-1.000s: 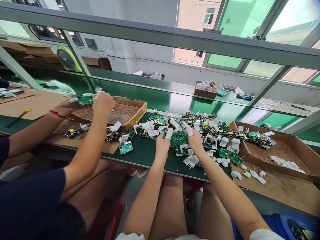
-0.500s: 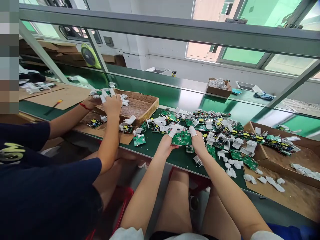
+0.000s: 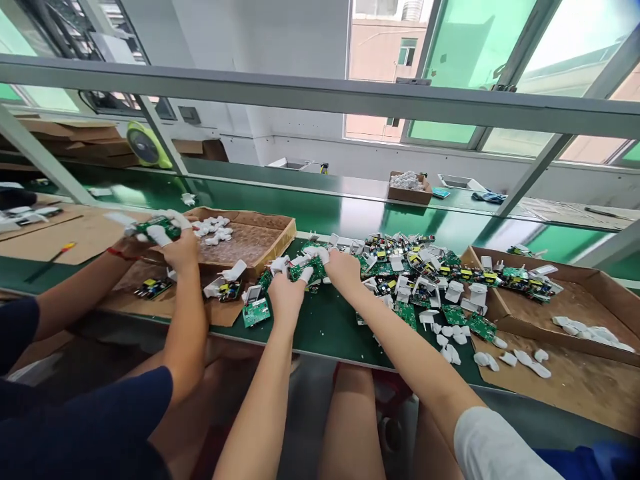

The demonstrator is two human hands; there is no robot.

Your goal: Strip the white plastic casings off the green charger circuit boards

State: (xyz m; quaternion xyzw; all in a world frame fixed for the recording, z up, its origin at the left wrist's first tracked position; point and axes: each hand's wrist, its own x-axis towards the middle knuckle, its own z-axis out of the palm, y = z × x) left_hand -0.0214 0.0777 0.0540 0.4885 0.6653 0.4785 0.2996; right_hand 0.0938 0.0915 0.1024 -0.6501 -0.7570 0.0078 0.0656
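My left hand (image 3: 286,300), with white finger covers, is closed on a green circuit board (image 3: 298,272) above the green bench. My right hand (image 3: 344,272) grips the same board from the right, its white-covered fingers reaching over the far side. Part of the board is hidden behind my fingers. Just left of my left hand lies another green circuit board (image 3: 256,312) with white plastic parts by it. A large heap of circuit boards (image 3: 400,263) with white parts and yellow components spreads to the right of my hands.
A co-worker's hands (image 3: 173,243) hold a board at left. Beside them is a shallow cardboard tray (image 3: 275,247) with white pieces. Another cardboard box (image 3: 595,280) stands at right, near loose white finger covers (image 3: 450,353). A metal rail (image 3: 300,93) crosses above the bench.
My hands and the board have moved left along the bench, and the board is now tilted and more covered by my fingers. The camera view has shifted; the co-worker's hands have come lower.
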